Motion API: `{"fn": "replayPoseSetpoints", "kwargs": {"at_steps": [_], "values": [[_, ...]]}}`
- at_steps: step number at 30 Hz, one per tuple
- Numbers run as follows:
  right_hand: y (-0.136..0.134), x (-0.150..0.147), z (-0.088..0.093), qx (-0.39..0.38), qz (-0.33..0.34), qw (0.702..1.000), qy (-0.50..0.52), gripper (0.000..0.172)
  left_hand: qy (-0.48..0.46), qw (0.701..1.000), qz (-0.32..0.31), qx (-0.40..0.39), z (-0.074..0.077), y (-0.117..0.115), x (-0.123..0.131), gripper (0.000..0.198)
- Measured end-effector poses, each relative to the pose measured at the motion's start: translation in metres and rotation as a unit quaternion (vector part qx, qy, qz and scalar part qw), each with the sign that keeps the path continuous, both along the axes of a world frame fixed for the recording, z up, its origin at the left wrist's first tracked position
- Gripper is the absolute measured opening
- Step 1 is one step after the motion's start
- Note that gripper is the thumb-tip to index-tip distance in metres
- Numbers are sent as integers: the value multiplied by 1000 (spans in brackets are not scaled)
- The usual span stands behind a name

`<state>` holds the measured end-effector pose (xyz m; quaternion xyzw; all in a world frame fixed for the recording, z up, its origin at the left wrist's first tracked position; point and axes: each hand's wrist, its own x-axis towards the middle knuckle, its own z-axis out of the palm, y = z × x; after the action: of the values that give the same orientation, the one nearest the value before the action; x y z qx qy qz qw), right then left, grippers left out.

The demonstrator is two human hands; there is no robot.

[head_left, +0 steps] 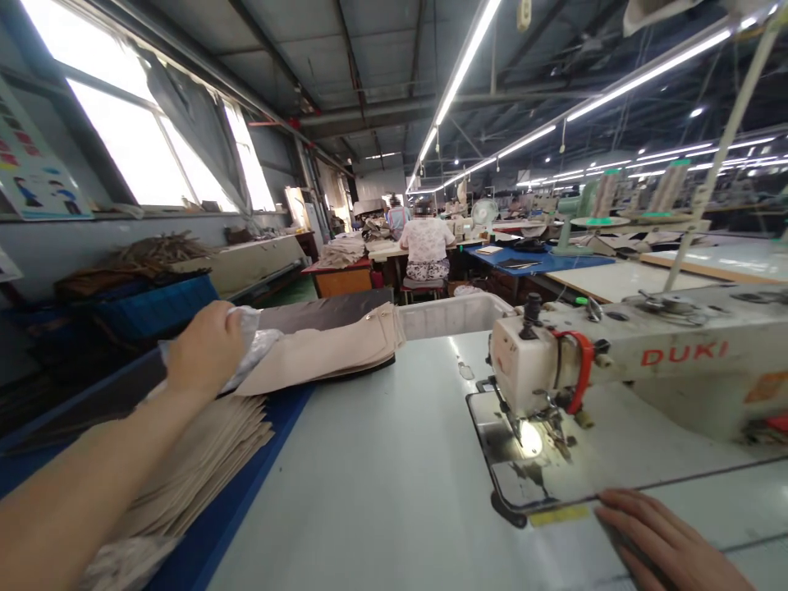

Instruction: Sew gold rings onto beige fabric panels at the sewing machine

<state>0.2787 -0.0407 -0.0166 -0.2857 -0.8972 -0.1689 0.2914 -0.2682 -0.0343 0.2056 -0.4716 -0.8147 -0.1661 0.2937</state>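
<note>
My left hand (206, 349) is closed around crumpled clear plastic wrap (251, 341), above a stack of beige fabric pieces (197, 464) on the blue surface at the left. Just beyond the wrap, more beige cut pieces (326, 349) lie in a pile on something dark. My right hand (674, 546) lies with fingers stretched out on the table, at the front edge of the sewing machine's bed; what is under its palm is hidden. The white sewing machine (529, 361) stands at the right, its lamp lit at the needle.
The pale sewing table (369, 460) spans the middle. Behind it stands a white plastic bin (455, 316). A blue crate (153, 308) is at the left under the windows. Farther back, a person in a patterned top (429, 246) sits at another workstation. Thread cones (607, 197) stand at the right.
</note>
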Motion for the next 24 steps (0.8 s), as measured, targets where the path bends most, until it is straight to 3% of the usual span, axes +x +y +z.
{"fn": "replayPoseSetpoints", "kwargs": {"at_steps": [2, 4, 6, 8, 11, 13, 17, 21, 24], "values": [[-8, -5, 8, -31, -22, 999, 3, 32, 31, 998, -50, -23, -13, -5, 29, 35], [-14, -9, 12, -72, -35, 997, 15, 28, 71, 989, -124, -46, -42, -14, 61, 33], [-18, -11, 14, -116, -42, 992, 30, 25, 139, 955, -256, -58, -83, -27, 96, 29], [-20, -13, 16, -148, -42, 987, 45, 25, 158, 904, -377, -121, -126, -44, 137, 24], [-20, -15, 20, -183, -41, 981, 56, 25, 199, 852, -464, -140, -169, -69, 202, 31], [-21, -16, 23, -198, -41, 978, 58, 24, 189, 852, -466, -147, -178, -77, 240, 30], [-23, -16, 27, -219, -40, 972, 68, 21, 142, 854, -463, -188, -171, -73, 298, 17], [-21, -12, 28, -250, -15, 962, 105, 20, 70, 851, -488, -182, -165, -68, 345, 10], [-16, -5, 28, -307, 13, 933, 186, 25, -11, 840, -517, -165, -162, -68, 367, 21]]}}
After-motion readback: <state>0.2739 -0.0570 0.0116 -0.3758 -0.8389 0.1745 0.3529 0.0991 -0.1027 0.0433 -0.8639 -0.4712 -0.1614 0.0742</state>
